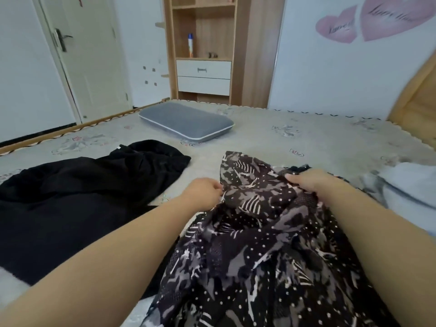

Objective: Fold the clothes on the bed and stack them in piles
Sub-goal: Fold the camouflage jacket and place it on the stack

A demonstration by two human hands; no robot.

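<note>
At the far left, a plain black fabric garment lies loosely spread and unfolded on the pale patterned bed cover, its long axis running from the near left edge up toward the middle of the bed. It looks set aside to wait its turn, as no hand touches it. Beyond it, near the far edge of the bed, a flat grey pillow with a white piped edge lies well apart from the clothes.

The left hand pinches the left edge of a dark thin garment printed with grey shapes and white dots, fingers curled on the cloth. That garment is bunched in front of the person, its length running from the near bottom edge of the view away toward the middle of the bed, with the gathered top end pointing away from the person. The right hand grips the same garment at its upper right edge, fingers curled over the fabric. Holding the two sides of the top end this way seems meant to spread the cloth and find its edges before a fold; no fold is made yet and no pile shows.

At the far right, a crumpled white and pale grey cloth lies on the bed just beside the printed garment.
</note>
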